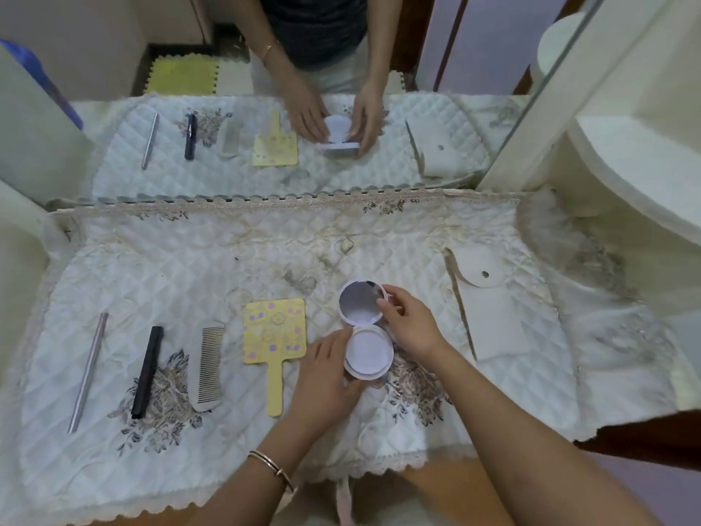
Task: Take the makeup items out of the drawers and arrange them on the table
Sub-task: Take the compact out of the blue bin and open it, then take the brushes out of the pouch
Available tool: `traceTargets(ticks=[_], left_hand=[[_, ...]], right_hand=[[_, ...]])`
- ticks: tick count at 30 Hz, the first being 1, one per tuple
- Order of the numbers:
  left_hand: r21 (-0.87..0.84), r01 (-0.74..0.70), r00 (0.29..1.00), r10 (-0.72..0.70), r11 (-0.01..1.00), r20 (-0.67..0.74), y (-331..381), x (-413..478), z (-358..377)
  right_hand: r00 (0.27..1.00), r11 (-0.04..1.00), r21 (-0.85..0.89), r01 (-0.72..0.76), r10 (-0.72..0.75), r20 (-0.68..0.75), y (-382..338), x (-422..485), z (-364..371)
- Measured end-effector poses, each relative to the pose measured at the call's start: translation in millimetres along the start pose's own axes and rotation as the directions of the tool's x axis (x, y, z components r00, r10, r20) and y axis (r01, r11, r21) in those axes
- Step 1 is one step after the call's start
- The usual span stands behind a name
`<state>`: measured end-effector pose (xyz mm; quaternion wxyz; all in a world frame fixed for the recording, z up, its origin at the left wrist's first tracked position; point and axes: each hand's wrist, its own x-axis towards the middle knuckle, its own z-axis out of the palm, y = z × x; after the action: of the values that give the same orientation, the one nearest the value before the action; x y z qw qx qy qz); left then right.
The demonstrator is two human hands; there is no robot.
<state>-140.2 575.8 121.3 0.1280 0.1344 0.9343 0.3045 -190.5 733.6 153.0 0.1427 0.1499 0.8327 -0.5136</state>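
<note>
The left hand (326, 370), nearest the camera with a thin bangle (271, 468) worn at its wrist, is laid against the left side of the compact (366, 332), which serves here as the landmark; its fingers (333, 345) are curled closed on the rim of the lower half. The compact is held open on the quilted cloth (151, 267) that covers the counter (436, 484), a little right of the cloth's middle, its lid mirror tilted away and its pale round pad facing up.

Far to the left of the compact, a slim silver stick (88, 372) is laid lengthwise on the cloth. To the right of it, still well left of the compact, a black tube (148, 372) is placed, and next to that a white comb (208, 368) with its teeth turned left. Just left of the compact, a yellow hand mirror (274, 336) with a flower pattern is set face down, its handle pointing toward the camera, near the left hand.

At the compact's right side, the right hand (411, 324) is seen, with its fingers (389, 299) pinched closed on the edge of the raised lid. Well to the right of the compact, a cream pouch (489, 317) with a snap flap is laid flat. Behind the compact, the same items and both hands are reflected in a wall mirror (436, 51).
</note>
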Motion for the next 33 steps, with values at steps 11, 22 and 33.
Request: traceTargets(ticks=[11, 22, 33], left_hand=[[-0.091, -0.161, 0.983, 0.150, 0.983, -0.110, 63, 25, -1], [-0.495, 0.307, 0.945, -0.323, 0.813, 0.056, 174, 121, 70], [-0.785, 0.366, 0.887, -0.443, 0.499, 0.132, 184, 114, 51]], right_hand=[[0.930, 1.000, 0.012, 0.012, -0.006, -0.367, 46, -30, -78], [0.985, 0.995, -0.085, 0.044, -0.058, -0.165, 89, 14, -175], [0.970, 0.968, -0.065, 0.243, -0.244, -0.009, 86, 32, -190]])
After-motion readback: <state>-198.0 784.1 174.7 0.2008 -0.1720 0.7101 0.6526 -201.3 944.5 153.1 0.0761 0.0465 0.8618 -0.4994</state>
